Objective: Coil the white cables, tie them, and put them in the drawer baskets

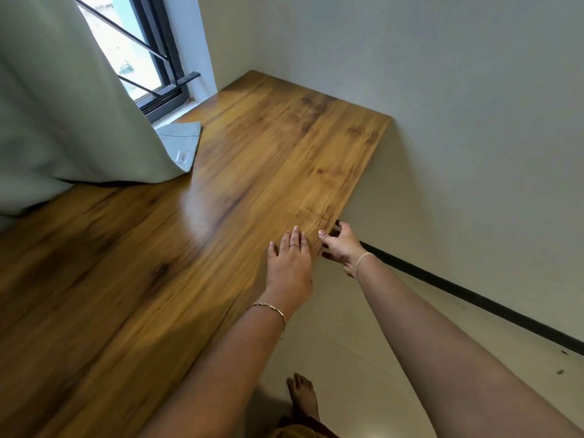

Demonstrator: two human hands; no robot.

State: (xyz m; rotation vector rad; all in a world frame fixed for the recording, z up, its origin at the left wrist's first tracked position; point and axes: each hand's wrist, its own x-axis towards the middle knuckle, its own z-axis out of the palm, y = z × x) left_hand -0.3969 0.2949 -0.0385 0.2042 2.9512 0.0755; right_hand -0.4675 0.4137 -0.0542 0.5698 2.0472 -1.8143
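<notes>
No white cable and no drawer basket shows in the head view. My left hand (289, 263) lies flat, fingers straight, on the wooden tabletop (221, 184) close to its right edge. My right hand (339, 248) is at that same edge, just beyond the left hand. Its thumb rests on top of the wood and its fingers curl down under the edge, gripping it. Whatever lies beneath the tabletop is hidden.
A pale green curtain (63, 105) hangs at the left, its hem (183, 143) resting on the tabletop. Behind it is a barred window (151, 64). A white wall with a black skirting strip (474, 298) runs along the right. My bare foot (303, 396) stands on the light floor.
</notes>
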